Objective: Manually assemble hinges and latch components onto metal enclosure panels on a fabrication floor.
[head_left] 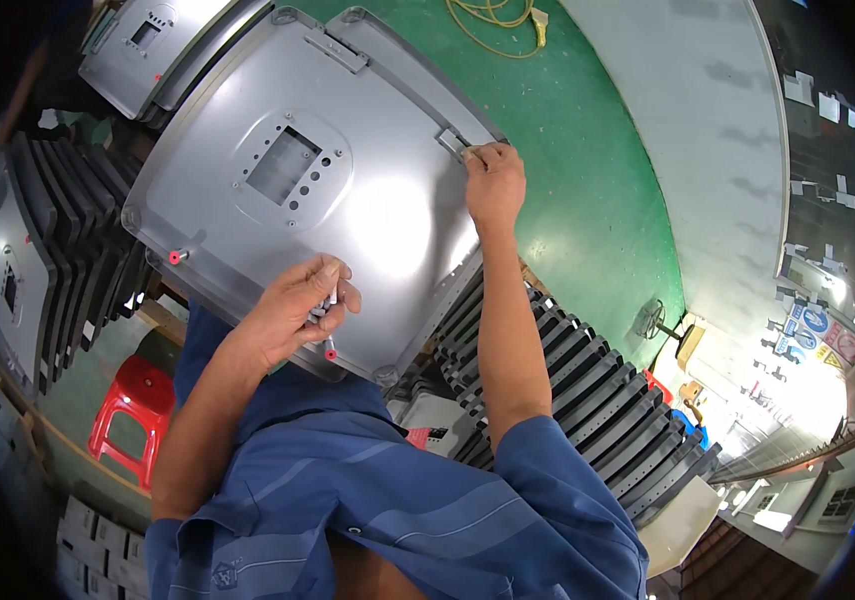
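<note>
A large grey metal panel [387, 130] with rounded corners lies before me; a rectangular cutout and several small holes are near its middle. My left hand [297, 310], above the panel's near side, is closed around a few small grey metal parts [323, 308], their exact kind unclear. At the panel's right edge, my right hand [495, 188] has its fingertips pinched together at the end of a small bracket [452, 143]; what they hold is hidden. A second bracket [337, 52] sits farther along that edge. Red-ended pegs [177, 257] stand at the near edge.
Stacked dark curved panels [587, 400] stand at my right, and another stack [72, 230] at my left. Beyond the far left lies a similar grey panel [182, 40]. A red plastic stool [134, 410] is on the green floor, and a yellow cable [492, 18] lies at the far side.
</note>
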`<action>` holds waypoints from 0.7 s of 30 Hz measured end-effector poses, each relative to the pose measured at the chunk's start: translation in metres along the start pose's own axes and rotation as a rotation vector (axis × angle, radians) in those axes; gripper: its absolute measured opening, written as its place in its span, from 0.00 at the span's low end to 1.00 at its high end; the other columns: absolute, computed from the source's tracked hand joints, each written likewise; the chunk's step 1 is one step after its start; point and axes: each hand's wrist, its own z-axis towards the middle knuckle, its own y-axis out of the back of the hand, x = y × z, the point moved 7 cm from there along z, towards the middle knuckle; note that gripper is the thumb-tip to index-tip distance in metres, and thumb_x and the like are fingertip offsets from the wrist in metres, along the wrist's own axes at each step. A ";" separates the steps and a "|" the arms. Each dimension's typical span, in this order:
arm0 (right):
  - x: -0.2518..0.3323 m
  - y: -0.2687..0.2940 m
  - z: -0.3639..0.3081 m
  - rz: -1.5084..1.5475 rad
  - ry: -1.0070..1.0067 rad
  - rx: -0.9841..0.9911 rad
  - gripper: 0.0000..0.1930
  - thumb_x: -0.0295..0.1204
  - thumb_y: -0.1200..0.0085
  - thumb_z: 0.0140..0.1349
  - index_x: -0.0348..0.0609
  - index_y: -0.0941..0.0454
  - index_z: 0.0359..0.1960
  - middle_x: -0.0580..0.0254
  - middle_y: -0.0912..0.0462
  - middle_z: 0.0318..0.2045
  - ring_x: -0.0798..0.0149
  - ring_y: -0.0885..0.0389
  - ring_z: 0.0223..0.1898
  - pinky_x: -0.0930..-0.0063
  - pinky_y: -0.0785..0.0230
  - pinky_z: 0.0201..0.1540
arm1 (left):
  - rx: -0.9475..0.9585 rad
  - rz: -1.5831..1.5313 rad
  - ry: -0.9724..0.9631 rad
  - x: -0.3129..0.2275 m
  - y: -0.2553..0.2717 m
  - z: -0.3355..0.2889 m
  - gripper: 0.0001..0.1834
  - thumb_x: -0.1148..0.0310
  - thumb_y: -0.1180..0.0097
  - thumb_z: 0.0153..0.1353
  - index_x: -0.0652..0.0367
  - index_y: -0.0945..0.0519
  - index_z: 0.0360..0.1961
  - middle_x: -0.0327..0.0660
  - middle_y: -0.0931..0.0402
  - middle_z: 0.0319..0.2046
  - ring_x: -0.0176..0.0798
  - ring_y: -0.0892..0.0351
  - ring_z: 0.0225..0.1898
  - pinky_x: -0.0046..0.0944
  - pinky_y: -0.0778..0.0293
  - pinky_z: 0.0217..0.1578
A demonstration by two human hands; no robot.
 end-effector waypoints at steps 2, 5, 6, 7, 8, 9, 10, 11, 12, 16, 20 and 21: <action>0.010 -0.003 0.000 -0.177 0.119 0.026 0.06 0.30 0.46 0.53 0.46 0.19 0.31 0.61 0.23 0.39 0.56 0.26 0.42 0.62 0.33 0.42 | -0.042 0.034 -0.007 -0.001 0.003 -0.002 0.17 0.55 0.58 0.66 0.59 0.30 0.39 0.40 0.32 0.21 0.24 0.43 0.13 0.21 0.49 0.09; 0.014 0.003 0.006 -0.350 0.160 0.127 0.06 0.29 0.46 0.53 0.46 0.20 0.32 0.60 0.24 0.40 0.56 0.27 0.44 0.62 0.35 0.43 | 0.030 0.046 -0.017 -0.009 -0.002 -0.005 0.22 0.51 0.61 0.67 0.62 0.29 0.37 0.40 0.31 0.21 0.24 0.43 0.16 0.23 0.50 0.12; 0.028 0.013 0.004 -0.336 0.210 0.092 0.08 0.29 0.45 0.52 0.43 0.21 0.34 0.58 0.24 0.41 0.55 0.28 0.44 0.62 0.35 0.44 | 0.046 0.031 -0.057 -0.014 -0.004 -0.004 0.24 0.49 0.60 0.65 0.62 0.28 0.36 0.37 0.35 0.17 0.23 0.46 0.13 0.22 0.51 0.11; 0.047 0.017 0.000 -0.315 0.225 0.097 0.08 0.29 0.45 0.52 0.43 0.21 0.34 0.58 0.24 0.41 0.55 0.28 0.44 0.62 0.35 0.44 | 0.058 0.017 -0.102 -0.019 -0.004 -0.002 0.26 0.46 0.60 0.64 0.62 0.28 0.35 0.34 0.39 0.14 0.22 0.49 0.10 0.22 0.52 0.10; 0.072 0.027 -0.004 -0.157 0.257 0.062 0.10 0.30 0.44 0.52 0.42 0.21 0.35 0.57 0.24 0.40 0.54 0.27 0.43 0.62 0.35 0.45 | 0.000 0.019 -0.092 -0.019 0.001 -0.003 0.28 0.43 0.61 0.63 0.62 0.27 0.34 0.33 0.40 0.13 0.22 0.48 0.10 0.22 0.53 0.10; 0.094 0.040 -0.011 -0.009 0.279 0.026 0.11 0.30 0.43 0.51 0.41 0.21 0.37 0.56 0.24 0.40 0.53 0.27 0.43 0.62 0.35 0.45 | -0.014 0.013 -0.103 -0.020 0.006 -0.003 0.28 0.43 0.61 0.63 0.62 0.27 0.34 0.33 0.40 0.13 0.22 0.48 0.10 0.22 0.53 0.10; 0.117 0.039 -0.021 0.222 0.232 0.195 0.12 0.30 0.42 0.51 0.41 0.21 0.37 0.55 0.24 0.39 0.53 0.27 0.43 0.63 0.35 0.45 | -0.005 -0.017 -0.117 -0.019 0.011 -0.002 0.29 0.42 0.61 0.62 0.62 0.27 0.35 0.32 0.40 0.13 0.22 0.48 0.11 0.22 0.53 0.10; 0.139 0.033 -0.034 0.450 0.181 0.358 0.13 0.31 0.40 0.50 0.41 0.21 0.38 0.54 0.23 0.38 0.52 0.27 0.43 0.63 0.35 0.46 | 0.008 -0.043 -0.133 -0.022 0.014 -0.002 0.29 0.42 0.61 0.62 0.62 0.27 0.35 0.32 0.40 0.13 0.22 0.48 0.11 0.22 0.53 0.10; 0.155 0.023 -0.048 0.520 0.215 0.484 0.12 0.28 0.40 0.50 0.40 0.21 0.37 0.57 0.23 0.38 0.57 0.25 0.42 0.69 0.34 0.46 | -0.012 -0.051 -0.144 -0.024 0.017 -0.004 0.29 0.41 0.61 0.61 0.60 0.27 0.32 0.31 0.40 0.13 0.22 0.48 0.11 0.23 0.53 0.10; 0.180 -0.007 -0.075 0.719 0.055 0.849 0.09 0.24 0.40 0.51 0.38 0.20 0.35 0.61 0.23 0.36 0.65 0.24 0.39 0.75 0.31 0.42 | -0.050 -0.112 -0.164 -0.030 0.034 -0.004 0.28 0.40 0.61 0.61 0.57 0.29 0.28 0.31 0.40 0.12 0.22 0.48 0.11 0.23 0.53 0.09; 0.188 -0.029 -0.078 0.667 0.045 0.936 0.08 0.23 0.42 0.50 0.39 0.20 0.35 0.60 0.23 0.36 0.65 0.24 0.38 0.74 0.31 0.41 | -0.101 0.049 -0.100 -0.040 0.047 -0.006 0.30 0.37 0.62 0.60 0.55 0.31 0.22 0.30 0.41 0.11 0.22 0.48 0.11 0.24 0.54 0.10; 0.193 -0.033 -0.078 0.659 0.046 0.936 0.08 0.23 0.42 0.50 0.39 0.20 0.35 0.60 0.23 0.36 0.65 0.24 0.38 0.74 0.31 0.41 | -0.161 0.061 -0.078 -0.043 0.053 -0.006 0.31 0.35 0.63 0.59 0.54 0.32 0.20 0.30 0.42 0.11 0.23 0.50 0.10 0.26 0.54 0.10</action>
